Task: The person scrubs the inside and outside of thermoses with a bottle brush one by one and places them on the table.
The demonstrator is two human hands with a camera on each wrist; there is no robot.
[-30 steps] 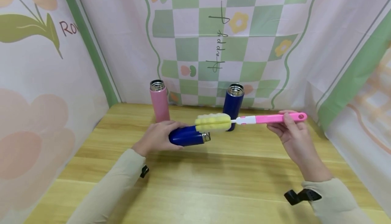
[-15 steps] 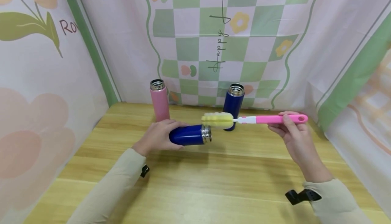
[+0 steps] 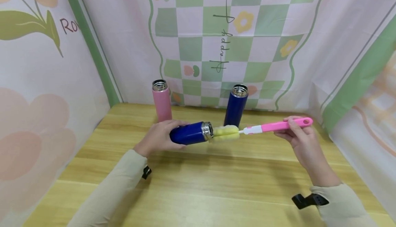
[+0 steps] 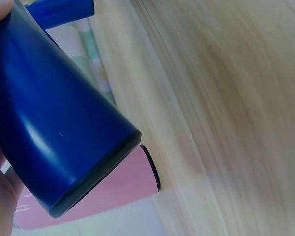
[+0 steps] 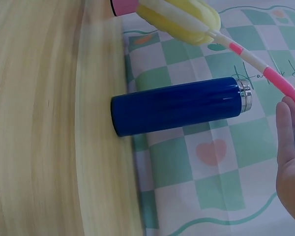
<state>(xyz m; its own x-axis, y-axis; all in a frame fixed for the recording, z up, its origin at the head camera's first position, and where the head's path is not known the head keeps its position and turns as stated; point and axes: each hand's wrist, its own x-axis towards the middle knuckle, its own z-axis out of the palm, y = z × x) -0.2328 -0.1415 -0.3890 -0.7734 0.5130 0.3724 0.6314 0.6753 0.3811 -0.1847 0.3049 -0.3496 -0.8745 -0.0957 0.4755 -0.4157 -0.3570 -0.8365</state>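
Note:
My left hand [image 3: 162, 136] grips a dark blue bottle [image 3: 188, 133] near its base and holds it on its side above the table, its steel mouth facing right. In the left wrist view the same bottle's black base shows large. Between thumb and fingers, my right hand [image 3: 298, 137] pinches the pink handle of a bottle brush [image 3: 275, 127]. The brush's yellow-and-white sponge head [image 3: 227, 132] points left, its tip right at the bottle's mouth. In the right wrist view the sponge head [image 5: 182, 17] and part of the handle show.
A pink bottle [image 3: 162, 103] stands uncapped behind my left hand. Another uncapped dark blue bottle [image 3: 236, 105] stands upright at the back, behind the brush. Both are on the wooden table [image 3: 198, 189], with a patterned curtain [image 3: 216, 20] along its far edge.
The brush has shifted right and down, from overlapping the bottle's top side to lining up with its mouth. My left hand has tilted the bottle's mouth slightly upward.

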